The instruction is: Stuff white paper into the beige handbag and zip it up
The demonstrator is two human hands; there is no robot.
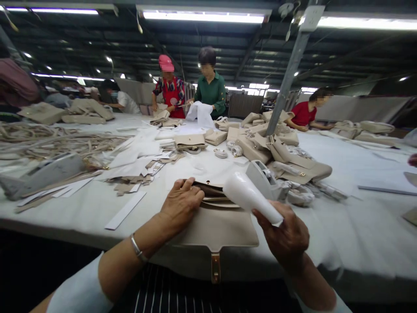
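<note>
A beige handbag [219,226] lies at the near edge of the white table [358,234], its flap hanging toward me with a gold clasp [215,268]. My left hand [181,205] presses on the bag's open mouth, fingers curled over the rim and holding it apart. My right hand [287,234] is closed round a roll of white paper [250,196], whose wide end points at the bag's opening.
A grey tape dispenser [264,177] stands just behind the bag. Several finished beige bags [280,152] pile up at centre right. Straps and cut strips [58,143] litter the left side. Three people work at the far side of the table.
</note>
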